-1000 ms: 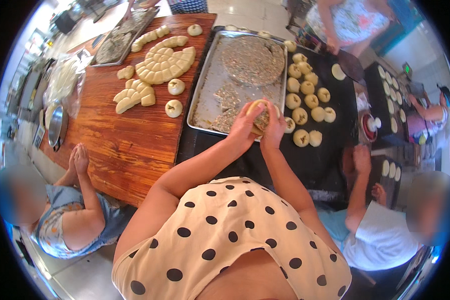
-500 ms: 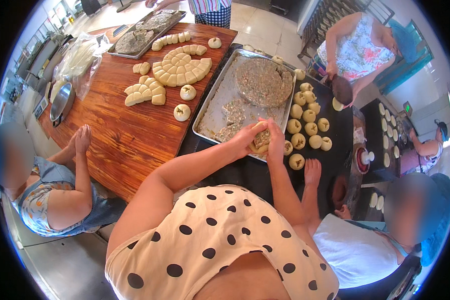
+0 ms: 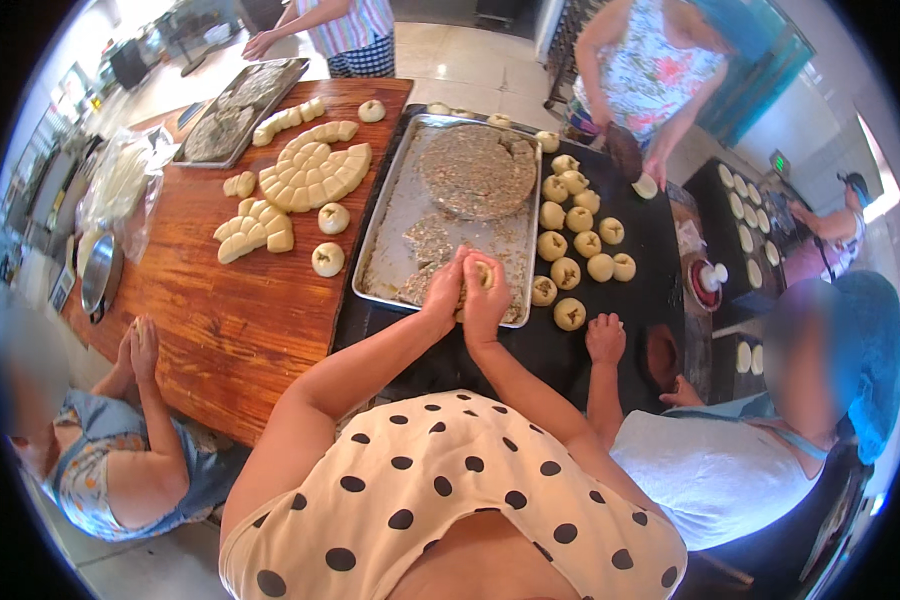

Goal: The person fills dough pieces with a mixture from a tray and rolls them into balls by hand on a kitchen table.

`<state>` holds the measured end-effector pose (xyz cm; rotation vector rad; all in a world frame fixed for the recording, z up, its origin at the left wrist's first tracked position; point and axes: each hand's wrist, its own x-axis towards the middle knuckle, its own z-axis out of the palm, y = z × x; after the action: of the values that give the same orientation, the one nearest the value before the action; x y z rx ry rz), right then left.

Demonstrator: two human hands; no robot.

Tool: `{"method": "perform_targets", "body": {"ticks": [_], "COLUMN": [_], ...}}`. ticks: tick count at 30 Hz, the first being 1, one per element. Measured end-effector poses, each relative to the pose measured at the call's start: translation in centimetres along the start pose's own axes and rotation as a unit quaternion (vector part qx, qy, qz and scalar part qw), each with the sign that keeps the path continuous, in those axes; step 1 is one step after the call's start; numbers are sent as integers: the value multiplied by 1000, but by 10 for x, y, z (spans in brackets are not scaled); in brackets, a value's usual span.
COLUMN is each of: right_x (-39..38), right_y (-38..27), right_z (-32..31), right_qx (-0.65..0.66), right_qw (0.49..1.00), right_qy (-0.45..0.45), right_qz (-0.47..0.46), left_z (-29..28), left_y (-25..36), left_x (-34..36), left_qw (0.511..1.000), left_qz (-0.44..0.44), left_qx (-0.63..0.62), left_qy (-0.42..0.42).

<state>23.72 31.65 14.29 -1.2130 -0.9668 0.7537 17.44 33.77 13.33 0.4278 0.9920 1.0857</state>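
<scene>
Over the near edge of a metal tray [image 3: 385, 255], my left hand [image 3: 444, 298] and my right hand [image 3: 486, 308] are cupped together around a piece of dough [image 3: 484, 272]. Only a little of the dough shows between the fingers; whether filling sits inside is hidden. A large round mound of speckled filling [image 3: 475, 172] takes up the tray's far part, with a smaller loose heap of filling [image 3: 429, 246] just beyond my hands. Right of the tray, several gathered dough balls [image 3: 570, 314] stand on a black surface, some with filling visible at their tops.
On the wooden table [image 3: 190, 310] at left lie cut dough pieces [image 3: 315, 172], round buns [image 3: 328, 259], a metal pan [image 3: 101, 272] and a filling tray [image 3: 240, 110]. Co-workers flank me; one's hand [image 3: 605, 338] is near my right forearm. Another holds a pale dough disc [image 3: 645, 186] across the black surface.
My fingers have closed further around the dough, covering the filling that showed between them before. The right-hand co-worker's flat hand is now curled. The whole view has shifted.
</scene>
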Motion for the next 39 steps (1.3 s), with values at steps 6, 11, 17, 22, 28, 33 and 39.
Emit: {"method": "perform_targets", "body": {"ticks": [6,11,17,22,28,33,39], "right_x": [11,39,18,18,19,15,36], "right_y": [-2,-2,-23,-16,-29,-38,-23], "right_z": [0,7,10,1,-6,-3,-8], "right_qx": [7,210,-13,-60,-72,-133,242], "right_qw": [1000,974,992,987,991,970,969], "right_qy": [13,66,57,18,10,20,54], "right_qz": [-21,62,-109,-147,-110,-204,14], "left_z": [3,20,7,14,17,-15,48], "left_y": [14,58,21,38,44,31,63], "left_x": [10,-15,2,-14,-17,16,-26], "left_qw": [988,988,990,998,1000,977,987], "left_qz": [-4,-17,116,-7,8,128,15], "left_qx": [155,-36,71,-7,7,155,-14], "left_qy": [21,-146,-36,-64,-29,-77,-156]}}
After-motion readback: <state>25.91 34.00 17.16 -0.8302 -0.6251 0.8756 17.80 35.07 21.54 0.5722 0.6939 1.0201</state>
